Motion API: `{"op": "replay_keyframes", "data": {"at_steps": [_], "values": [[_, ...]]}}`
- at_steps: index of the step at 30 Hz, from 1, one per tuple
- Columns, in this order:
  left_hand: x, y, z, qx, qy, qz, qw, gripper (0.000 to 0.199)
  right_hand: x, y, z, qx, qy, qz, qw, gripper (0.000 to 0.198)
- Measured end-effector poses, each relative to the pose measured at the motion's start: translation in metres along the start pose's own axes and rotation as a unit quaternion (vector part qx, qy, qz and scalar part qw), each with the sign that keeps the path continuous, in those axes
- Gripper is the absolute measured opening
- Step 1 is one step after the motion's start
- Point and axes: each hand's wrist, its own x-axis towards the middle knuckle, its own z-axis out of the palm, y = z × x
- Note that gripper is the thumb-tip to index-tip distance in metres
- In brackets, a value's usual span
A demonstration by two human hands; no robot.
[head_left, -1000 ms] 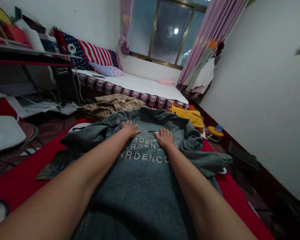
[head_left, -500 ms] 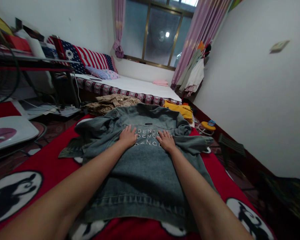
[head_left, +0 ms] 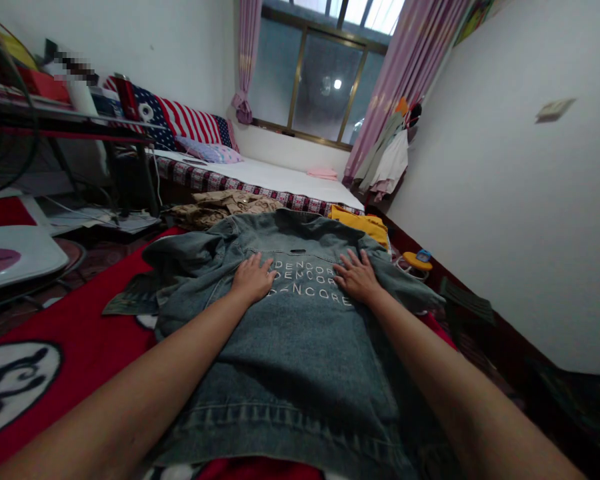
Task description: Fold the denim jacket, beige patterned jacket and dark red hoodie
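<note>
A blue-grey denim jacket [head_left: 300, 347] lies spread out, back side up, with its collar away from me and its hem toward me. White lettering runs in rows across its back. My left hand [head_left: 253, 279] rests flat on the left end of the lettering, fingers spread. On the right part of the lettering lies my right hand [head_left: 359, 277], its fingers also spread and pointing toward the collar. Neither hand grips the cloth. Under the jacket is a red blanket [head_left: 97, 313] with black-and-white round animal prints.
Beyond the collar lie a brown patterned cloth [head_left: 225, 205] and a folded yellow garment [head_left: 363, 223]. A bed [head_left: 275, 175] stands under the window. To the left is a cluttered desk [head_left: 65, 127], with a white chair [head_left: 20, 257] nearer me. A yellow stool [head_left: 417, 261] stands right.
My right hand has slid to the right across the jacket's back, uncovering more letters. My left hand stays in about the same place. The right sleeve has shifted outward, and the view has tilted up slightly.
</note>
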Motion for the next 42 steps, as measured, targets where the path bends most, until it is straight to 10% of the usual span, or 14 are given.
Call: {"op": "replay_keyframes", "data": {"at_steps": [5,13,27,35,42], "values": [[0.002,0.0,0.003,0.005,-0.004,0.0,1.0,0.057,0.003,0.058,0.028,0.057,-0.107,0.252,0.96,0.069],[0.003,-0.002,0.005,0.005,-0.011,0.003,1.0,0.059,-0.003,0.053,0.036,0.09,-0.148,0.291,0.941,0.074],[-0.025,-0.011,-0.023,-0.025,-0.161,0.081,0.983,0.066,-0.137,0.011,-0.02,0.165,-0.188,0.019,0.968,0.072],[-0.121,-0.081,-0.106,-0.171,-0.289,0.254,0.907,0.072,-0.26,0.03,-0.086,0.332,-0.169,-0.01,0.928,0.062],[-0.181,-0.141,-0.134,-0.185,-0.299,0.28,0.893,0.05,-0.322,0.035,-0.066,0.288,-0.132,0.028,0.948,0.045]]}}
